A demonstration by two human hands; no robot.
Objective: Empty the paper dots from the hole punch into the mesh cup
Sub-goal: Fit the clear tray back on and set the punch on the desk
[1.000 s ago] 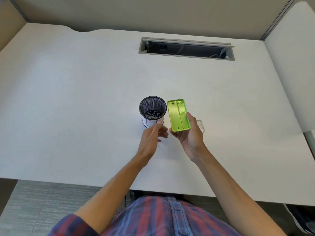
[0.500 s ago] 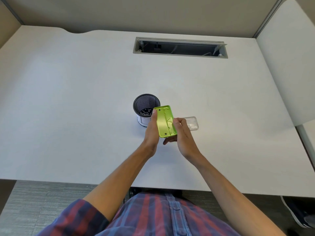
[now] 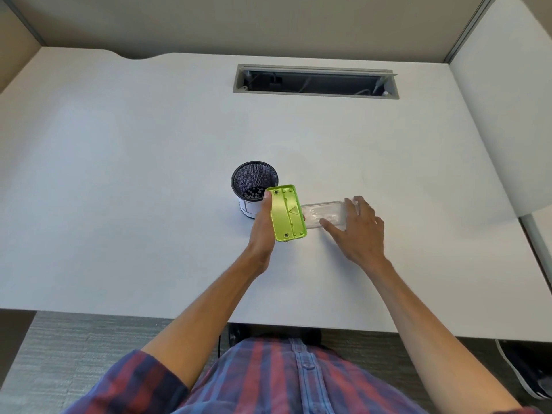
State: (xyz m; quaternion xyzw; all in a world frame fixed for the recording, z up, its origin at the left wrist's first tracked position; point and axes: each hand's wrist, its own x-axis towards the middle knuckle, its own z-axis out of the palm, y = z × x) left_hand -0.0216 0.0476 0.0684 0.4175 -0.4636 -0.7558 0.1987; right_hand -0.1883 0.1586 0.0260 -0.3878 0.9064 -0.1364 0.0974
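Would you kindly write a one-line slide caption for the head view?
Left hand holds the green hole punch beside the mesh cup of paper dots; right hand reaches the clear cover.

I am gripping the green hole punch (image 3: pixel 287 216) in my left hand (image 3: pixel 263 231), underside turned up, just right of the mesh cup (image 3: pixel 254 186) and overlapping its near right rim. Paper dots (image 3: pixel 254 193) are lying in the bottom of the cup. Further right of the cup, my right hand (image 3: pixel 358 228) is spreading over the clear plastic cover (image 3: pixel 322 213) lying flat on the white desk (image 3: pixel 149 174), fingers touching it.
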